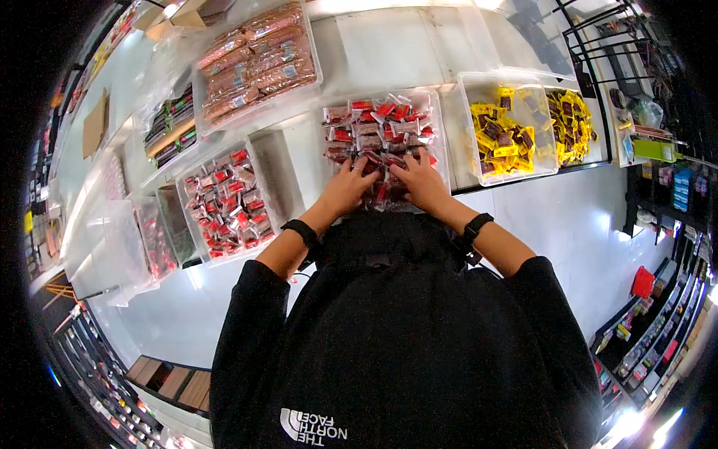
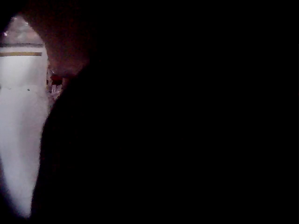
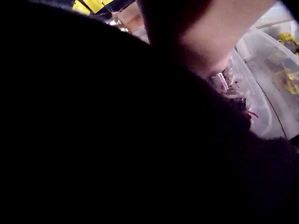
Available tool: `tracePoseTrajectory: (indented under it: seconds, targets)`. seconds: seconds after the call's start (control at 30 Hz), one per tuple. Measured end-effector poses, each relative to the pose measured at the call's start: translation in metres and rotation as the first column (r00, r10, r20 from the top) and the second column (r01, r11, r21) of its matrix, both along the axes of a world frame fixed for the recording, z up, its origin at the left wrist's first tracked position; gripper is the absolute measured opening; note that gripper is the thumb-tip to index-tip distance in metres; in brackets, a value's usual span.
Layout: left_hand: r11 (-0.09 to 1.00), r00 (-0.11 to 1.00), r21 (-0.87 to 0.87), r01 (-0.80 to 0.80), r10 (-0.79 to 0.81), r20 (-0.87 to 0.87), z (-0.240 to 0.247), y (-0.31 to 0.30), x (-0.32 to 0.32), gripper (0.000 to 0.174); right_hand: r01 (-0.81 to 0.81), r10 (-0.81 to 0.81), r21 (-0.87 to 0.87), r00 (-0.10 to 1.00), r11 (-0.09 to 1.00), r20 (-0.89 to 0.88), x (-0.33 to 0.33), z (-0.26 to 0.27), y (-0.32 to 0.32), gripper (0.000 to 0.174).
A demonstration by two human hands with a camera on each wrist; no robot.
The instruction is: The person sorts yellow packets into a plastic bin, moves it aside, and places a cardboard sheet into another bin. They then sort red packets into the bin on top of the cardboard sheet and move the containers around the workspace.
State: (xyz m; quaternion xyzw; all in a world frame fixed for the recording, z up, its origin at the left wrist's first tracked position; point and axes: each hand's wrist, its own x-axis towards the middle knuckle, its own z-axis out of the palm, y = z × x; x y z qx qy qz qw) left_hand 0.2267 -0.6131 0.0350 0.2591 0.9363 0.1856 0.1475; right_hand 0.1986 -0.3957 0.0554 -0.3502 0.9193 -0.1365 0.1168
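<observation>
In the head view a clear plastic bin (image 1: 441,150) full of small clear-and-red wrapped packets (image 1: 366,138) stands right in front of the person. My left hand (image 1: 348,188) rests on the packets at the near left of this bin, fingers spread. Beside it my right hand (image 1: 421,183) touches packets at the near right, its fingers also spread and pointing inward. Between the hands lie more packets. Dark sleeve covers most of both wrist views; the right one shows part of the right hand (image 3: 210,39) over the packets.
To the left stands a bin of similar red packets (image 1: 228,202). Behind it sits a bin of long brown packages (image 1: 258,63). Yellow-wrapped packets (image 1: 501,138) fill a clear bin on the right. Dark shelving (image 1: 658,322) lines the right side.
</observation>
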Motion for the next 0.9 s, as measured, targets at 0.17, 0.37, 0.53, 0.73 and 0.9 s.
tracePoseTrajectory:
  seconds: [0.17, 0.37, 0.53, 0.73, 0.9]
  targets:
    - [0.99, 0.993, 0.113, -0.082, 0.072, 0.089, 0.016, -0.006, 0.001, 0.065, -0.148, 0.147, -0.003, 0.989, 0.989, -0.029, -0.003, -0.001, 0.005, 0.03]
    - [0.764, 0.887, 0.45, -0.463, 0.402, 0.229, 0.048, -0.036, 0.01, 0.052, 0.04, -0.003, -0.184, 0.98, 0.982, 0.2, -0.025, 0.025, -0.012, 0.034]
    - [0.051, 0.518, 0.587, -0.808, 0.538, 0.665, 0.044, -0.075, 0.03, 0.042, 0.146, 0.027, -0.439, 0.931, 0.886, 0.365, -0.045, 0.04, -0.071, 0.039]
    - [-0.398, 0.107, 0.42, -0.816, 0.61, 0.785, 0.013, -0.094, 0.055, 0.041, 0.643, 0.083, -0.218, 0.234, 0.734, 0.969, -0.025, 0.014, -0.183, 0.035]
    - [-0.019, 0.362, 0.571, -0.821, 0.756, 0.545, -0.097, -0.114, 0.08, 0.041, 0.466, -0.184, -0.067, 0.472, 0.882, 0.862, -0.003, -0.033, -0.221, 0.062]
